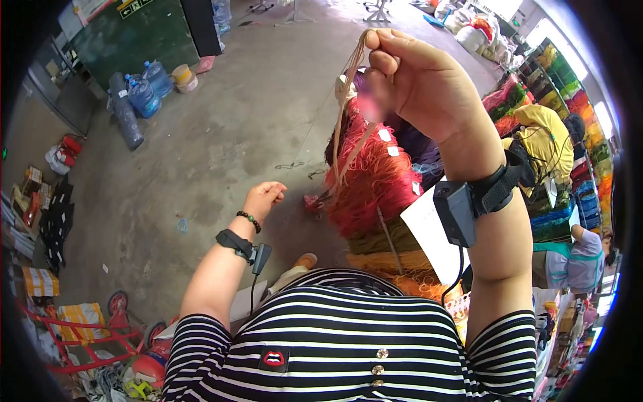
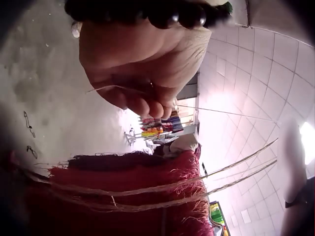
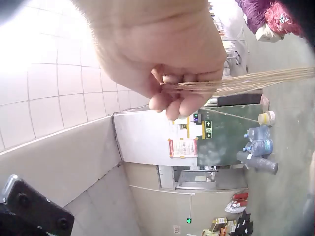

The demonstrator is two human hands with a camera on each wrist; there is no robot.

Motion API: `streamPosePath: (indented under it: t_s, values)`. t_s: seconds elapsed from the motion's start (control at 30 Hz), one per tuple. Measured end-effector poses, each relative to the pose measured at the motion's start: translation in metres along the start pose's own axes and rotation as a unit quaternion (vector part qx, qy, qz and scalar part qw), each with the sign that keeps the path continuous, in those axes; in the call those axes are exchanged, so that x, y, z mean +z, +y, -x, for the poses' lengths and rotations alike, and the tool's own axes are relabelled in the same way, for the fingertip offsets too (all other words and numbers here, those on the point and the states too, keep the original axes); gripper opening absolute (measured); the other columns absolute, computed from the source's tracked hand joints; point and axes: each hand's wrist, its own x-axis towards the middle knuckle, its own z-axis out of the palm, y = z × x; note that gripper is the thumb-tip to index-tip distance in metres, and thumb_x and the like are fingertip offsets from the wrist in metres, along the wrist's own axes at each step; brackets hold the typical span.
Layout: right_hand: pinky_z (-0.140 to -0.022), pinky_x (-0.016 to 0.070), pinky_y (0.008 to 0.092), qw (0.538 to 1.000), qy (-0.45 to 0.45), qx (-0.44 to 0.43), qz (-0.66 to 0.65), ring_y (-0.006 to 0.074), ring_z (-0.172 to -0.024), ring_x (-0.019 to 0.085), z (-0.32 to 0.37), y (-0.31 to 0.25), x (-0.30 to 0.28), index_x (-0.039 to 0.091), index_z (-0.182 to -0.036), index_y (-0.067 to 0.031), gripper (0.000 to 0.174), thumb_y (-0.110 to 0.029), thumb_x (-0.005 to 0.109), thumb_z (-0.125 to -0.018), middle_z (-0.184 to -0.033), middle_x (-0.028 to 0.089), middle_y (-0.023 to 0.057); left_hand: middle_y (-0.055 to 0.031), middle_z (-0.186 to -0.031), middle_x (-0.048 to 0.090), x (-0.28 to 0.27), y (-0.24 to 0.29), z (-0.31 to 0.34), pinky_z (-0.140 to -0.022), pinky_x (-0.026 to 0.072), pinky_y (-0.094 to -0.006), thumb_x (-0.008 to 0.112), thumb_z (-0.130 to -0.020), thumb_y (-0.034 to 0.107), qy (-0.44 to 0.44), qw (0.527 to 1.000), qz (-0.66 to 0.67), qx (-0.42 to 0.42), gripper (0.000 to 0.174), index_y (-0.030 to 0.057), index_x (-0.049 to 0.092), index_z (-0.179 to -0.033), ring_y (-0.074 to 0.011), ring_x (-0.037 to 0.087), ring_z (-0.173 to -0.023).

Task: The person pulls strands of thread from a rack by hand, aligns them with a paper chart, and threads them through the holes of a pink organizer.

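Raised at the upper right of the head view, the right hand (image 1: 435, 87) pinches the top of a long loop of tan yarn (image 1: 348, 80) between thumb and fingers. In the right wrist view several strands of the yarn (image 3: 246, 82) run out of the curled fingers of the right hand (image 3: 167, 54). The left hand (image 1: 264, 201) is lower and to the left, fingers curled. The left wrist view shows this hand (image 2: 140, 59) pinching a thin thread (image 2: 226, 112), its short end sticking out at the left. Below it pass the loop's two sides (image 2: 133, 191).
Red hanks of yarn (image 1: 382, 174) hang beside the loop, above green and orange ones. A white sheet (image 1: 432, 231) lies to their right. Water bottles (image 1: 144, 97) stand on the floor at upper left, a red cart (image 1: 80, 342) at lower left. Another person (image 1: 573, 258) is at right.
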Motion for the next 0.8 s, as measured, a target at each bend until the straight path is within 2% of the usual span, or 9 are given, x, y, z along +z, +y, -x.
streamPosePath:
  t_s: [0.13, 0.23, 0.3, 0.4, 0.5, 0.6, 0.67, 0.73, 0.8]
  values:
    - [-0.061, 0.0516, 0.0197, 0.995, 0.012, -0.005, 0.1, 0.0083, -0.065, 0.061, 0.002, 0.002, -0.003, 0.058, -0.105, -0.0012, 0.023, -0.019, 0.046, -0.099, -0.073, 0.06, -0.0009, -0.0024, -0.088, 0.066, 0.017, -0.003, -0.007, -0.078, 0.0469, -0.0269, 0.062, -0.092, 0.02, -0.019, 0.991, -0.119, 0.052, 0.02, 0.0038, 0.067, -0.101, -0.0144, 0.06, -0.085]
    - [-0.063, 0.0523, 0.0205, 0.985, 0.088, 0.083, 0.121, 0.0095, -0.071, 0.065, 0.009, 0.026, -0.01, 0.059, -0.107, -0.0011, 0.021, -0.018, 0.051, -0.097, -0.077, 0.066, 0.0019, -0.0048, -0.097, 0.067, 0.031, 0.018, -0.003, -0.085, 0.0462, -0.0289, 0.06, -0.093, 0.021, 0.042, 0.955, -0.255, 0.147, 0.024, 0.0028, 0.065, -0.108, -0.0181, 0.06, -0.095]
    - [-0.067, 0.0536, 0.0239, 0.974, 0.117, 0.149, 0.122, 0.0111, -0.073, 0.065, 0.014, 0.046, -0.013, 0.06, -0.109, -0.0017, 0.021, -0.017, 0.053, -0.095, -0.085, 0.068, 0.0042, -0.0077, -0.109, 0.065, 0.049, 0.088, 0.023, -0.087, 0.0466, -0.0302, 0.055, -0.095, 0.023, -0.105, 0.966, -0.216, 0.094, 0.031, 0.0012, 0.06, -0.116, -0.0182, 0.06, -0.101]
    - [-0.07, 0.0541, 0.0254, 0.971, 0.061, 0.213, 0.086, 0.0129, -0.076, 0.066, 0.02, 0.075, -0.023, 0.061, -0.108, -0.0011, 0.02, -0.014, 0.054, -0.094, -0.094, 0.068, 0.0071, -0.0094, -0.117, 0.062, 0.078, 0.159, 0.069, -0.089, 0.0467, -0.0326, 0.05, -0.098, 0.025, -0.232, 0.971, 0.042, 0.034, 0.035, -0.0005, 0.057, -0.12, -0.0179, 0.059, -0.103]
    - [-0.073, 0.0544, 0.0255, 0.967, 0.051, 0.238, 0.072, 0.0128, -0.078, 0.065, 0.029, 0.081, -0.006, 0.062, -0.102, 0.0003, 0.016, -0.009, 0.056, -0.091, -0.092, 0.067, 0.0062, -0.0138, -0.123, 0.059, 0.094, 0.167, 0.061, -0.093, 0.0473, -0.035, 0.044, -0.1, 0.025, -0.194, 0.96, 0.191, 0.06, 0.037, -0.0021, 0.052, -0.124, -0.0207, 0.06, -0.106]
    - [-0.075, 0.0527, 0.026, 0.966, 0.056, 0.238, 0.079, 0.0116, -0.081, 0.062, 0.037, 0.095, -0.007, 0.064, -0.107, -0.0013, 0.02, -0.011, 0.059, -0.09, -0.097, 0.066, 0.005, -0.0148, -0.122, 0.059, 0.105, 0.19, 0.069, -0.092, 0.0481, -0.0338, 0.044, -0.099, 0.022, -0.187, 0.943, 0.244, 0.13, 0.034, -0.0009, 0.052, -0.124, -0.0195, 0.06, -0.104]
    - [-0.068, 0.0504, 0.0248, 0.957, 0.041, 0.178, 0.226, 0.0103, -0.075, 0.06, 0.041, 0.118, -0.026, 0.063, -0.115, -0.001, 0.028, -0.015, 0.059, -0.091, -0.097, 0.066, 0.005, -0.0144, -0.11, 0.065, 0.098, 0.19, 0.068, -0.089, 0.0491, -0.0317, 0.045, -0.098, 0.018, -0.154, 0.96, 0.195, 0.129, 0.033, 0.0001, 0.051, -0.126, -0.0182, 0.063, -0.098]
    - [-0.063, 0.0482, 0.0246, 0.935, 0.131, 0.143, 0.297, 0.0096, -0.071, 0.058, 0.047, 0.12, -0.032, 0.064, -0.114, -0.0005, 0.03, -0.019, 0.061, -0.09, -0.091, 0.067, 0.0042, -0.0133, -0.102, 0.068, 0.09, 0.192, 0.069, -0.087, 0.0497, -0.0304, 0.045, -0.098, 0.015, -0.125, 0.975, 0.131, 0.131, 0.033, 0.0005, 0.05, -0.127, -0.0179, 0.065, -0.094]
    - [-0.059, 0.0466, 0.025, 0.921, 0.184, 0.114, 0.324, 0.0092, -0.067, 0.057, 0.051, 0.114, -0.031, 0.067, -0.11, -0.0002, 0.03, -0.022, 0.062, -0.089, -0.085, 0.066, 0.0033, -0.0115, -0.093, 0.07, 0.09, 0.201, 0.082, -0.084, 0.0507, -0.0297, 0.044, -0.097, 0.013, -0.169, 0.973, 0.128, 0.096, 0.039, 0.0002, 0.044, -0.133, -0.0182, 0.066, -0.091]
